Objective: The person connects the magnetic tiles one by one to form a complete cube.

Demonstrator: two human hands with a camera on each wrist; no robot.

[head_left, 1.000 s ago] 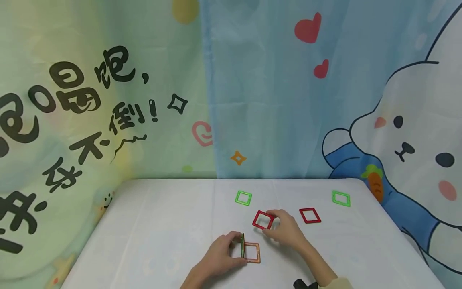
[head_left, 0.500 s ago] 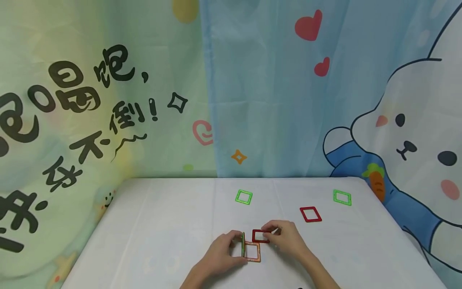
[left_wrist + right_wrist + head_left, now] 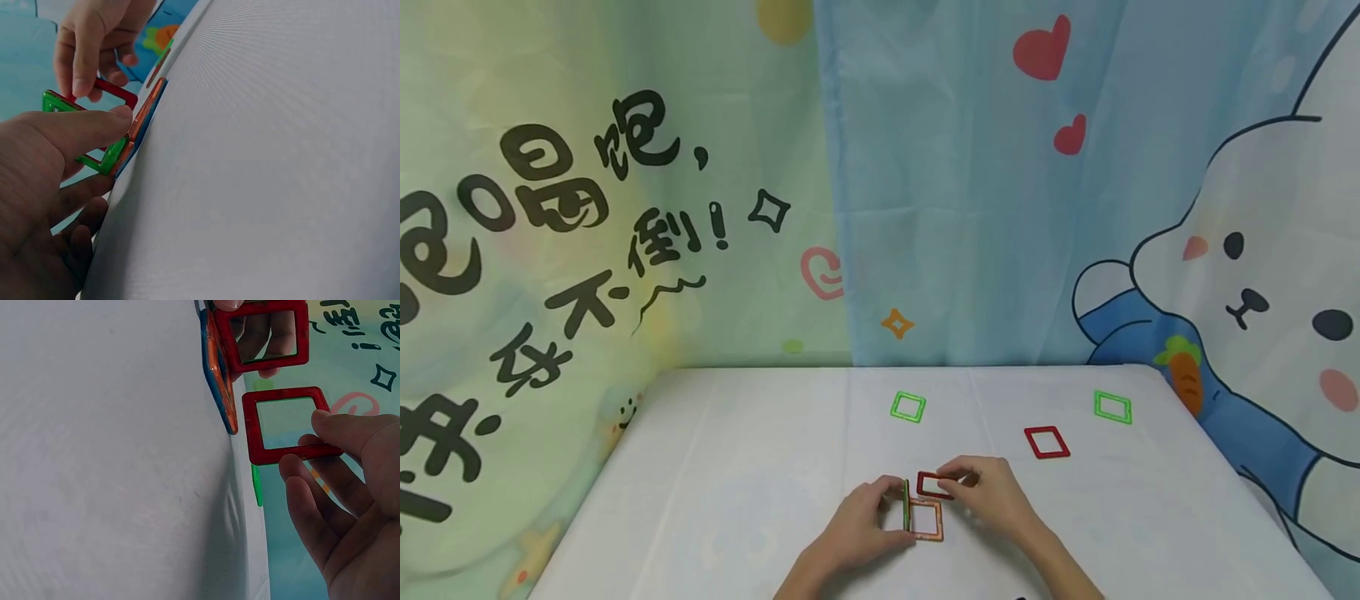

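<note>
Two hands are observed in use above a white table, each with a square plastic frame in its grip. By the left hand, a green-and-red frame is grasped between thumb and fingers; it is held upright along the left edge of an orange frame, which is laid flat. A blue underside is noted on the orange frame in both wrist views.

By the right hand, a red frame is pinched by one side between thumb and fingertips. It is raised and tilted just beyond the orange frame; a gap from the green-and-red frame is seen in the right wrist view. Whether the orange frame is touched by it cannot be told.

Farther back, three more frames are found lying flat, well apart: a green frame, a second red frame and, farthest right, another green frame. The table is backed by a printed curtain, on which a rabbit is shown at right.
</note>
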